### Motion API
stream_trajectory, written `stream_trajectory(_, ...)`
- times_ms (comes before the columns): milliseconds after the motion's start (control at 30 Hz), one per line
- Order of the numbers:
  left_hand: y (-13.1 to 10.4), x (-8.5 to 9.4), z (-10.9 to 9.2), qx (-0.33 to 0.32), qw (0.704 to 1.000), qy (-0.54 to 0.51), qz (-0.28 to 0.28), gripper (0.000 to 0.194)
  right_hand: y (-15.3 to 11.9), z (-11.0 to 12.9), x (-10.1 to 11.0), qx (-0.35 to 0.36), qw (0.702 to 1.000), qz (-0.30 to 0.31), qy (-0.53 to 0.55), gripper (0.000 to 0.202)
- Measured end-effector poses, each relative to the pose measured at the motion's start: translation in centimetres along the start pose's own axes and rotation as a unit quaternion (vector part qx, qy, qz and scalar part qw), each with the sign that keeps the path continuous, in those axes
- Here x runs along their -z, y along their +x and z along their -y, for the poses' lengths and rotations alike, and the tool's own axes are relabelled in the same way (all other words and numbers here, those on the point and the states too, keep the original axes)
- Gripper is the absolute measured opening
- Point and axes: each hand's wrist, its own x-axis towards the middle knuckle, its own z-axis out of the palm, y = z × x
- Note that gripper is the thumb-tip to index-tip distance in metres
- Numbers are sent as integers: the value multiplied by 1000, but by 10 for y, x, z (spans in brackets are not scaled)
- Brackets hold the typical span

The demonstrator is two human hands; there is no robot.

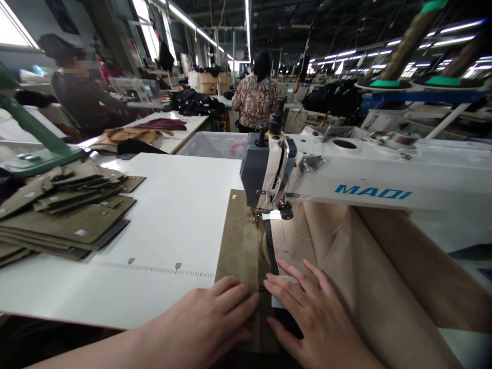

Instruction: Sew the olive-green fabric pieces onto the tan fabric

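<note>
**Asker:** Olive fabric strip (pixel 239 241), then — where did it lie in the head view?

**Watcher:** It lay flat on the white sewing table (pixel 172 215), running from the table's near edge up under the needle of the sewing machine (pixel 346 174), the white one marked MAQI. A dark band (pixel 271 251) ran along the strip's right side, and the beige fabric (pixel 369 266) spread off to the right beneath the machine's arm.

**Asker:** And the hands?

**Watcher:** The left hand (pixel 207 320) pressed palm-down on the near end of the olive strip, fingers stretched flat and close together, gripping nothing. The right hand (pixel 313 312) lay just beside it, fingers spread and flat on the beige fabric and the dark band, with the fingertips over a small white patch (pixel 286 281). Neither hand was clenched; both simply held the cloth down.

**Asker:** Any containers?

**Watcher:** A clear plastic bin (pixel 215 145) stood behind the table, just left of the machine head; something pink showed through its wall, but I could not tell what. Farther back stood a cardboard box (pixel 213 82), its contents hidden, and a white basket (pixel 319 119) near a heap of dark cloth.

**Asker:** What else was on the table?

**Watcher:** A stack of cut olive pieces (pixel 69 210) sat at the left, well apart from the hands, and a printed ruler scale (pixel 154 267) ran across the table near the strip. Beyond, a person in a patterned top (pixel 255 97) stood facing away, and another person (pixel 82 97) sat at the left by a table with brown and maroon cloth.
</note>
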Motion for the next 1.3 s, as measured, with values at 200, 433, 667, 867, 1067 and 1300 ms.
stream_trajectory(200,16,11,34,-68,997,-32,10,52,3,-6,-2,61,997,-17,-49,28)
stream_trajectory(433,20,15,52,-88,992,-73,60,53,0,-8,-17,33,997,-61,-28,31)
stream_trajectory(667,31,14,69,-89,991,-90,31,49,19,-26,-12,49,997,-36,-43,24)
stream_trajectory(867,40,14,83,-82,993,-83,10,47,36,-37,-7,63,997,-20,-43,22)
stream_trajectory(1067,50,13,97,-77,993,-86,4,47,46,-44,-13,16,1000,-13,-16,25)
stream_trajectory(1300,63,17,110,-63,996,-67,8,46,51,-56,-26,-36,999,1,9,26)
